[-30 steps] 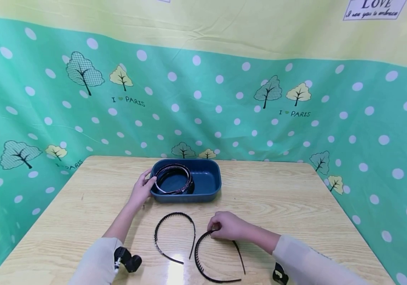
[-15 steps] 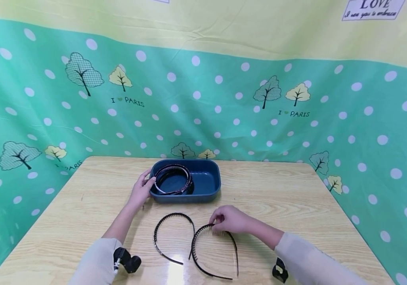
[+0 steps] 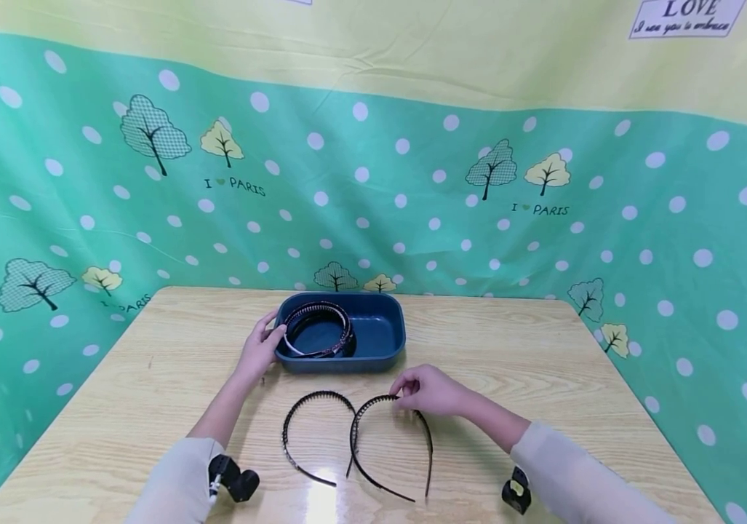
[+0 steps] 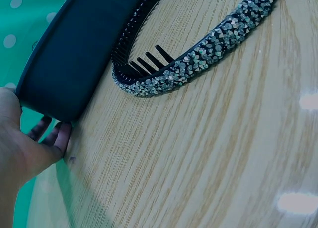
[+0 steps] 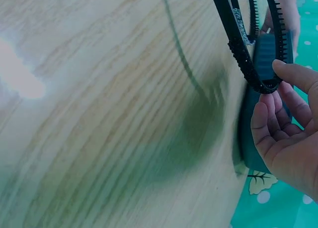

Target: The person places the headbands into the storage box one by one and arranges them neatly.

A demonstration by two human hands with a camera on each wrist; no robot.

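Note:
My left hand (image 3: 260,351) grips the left end of a dark blue plastic bin (image 3: 353,366), thumb at the rim. Inside the bin's left half lies a stack of dark toothed headbands (image 3: 348,331). Between thumb and fingers, my right hand (image 3: 435,391) pinches the top of a black headband (image 3: 352,440), raised over the table; the right wrist view shows its dark sparkly beads (image 5: 241,54) and comb teeth. A second black headband (image 3: 286,429) lies on the table to its left, partly overlapped in the head view. Silvery stones (image 4: 189,66) cover it in the left wrist view.
The light wooden table (image 3: 510,349) carries the bin near its back edge. Behind and beside it hangs a green polka-dot cloth (image 3: 373,218). A small black wrist camera (image 3: 238,480) sits on the left sleeve, another (image 3: 516,491) by the right.
My right hand has moved away from me, toward the bin, lifting its headband and shifting it left until it overlaps the other in view. My left hand and the bin have stayed put.

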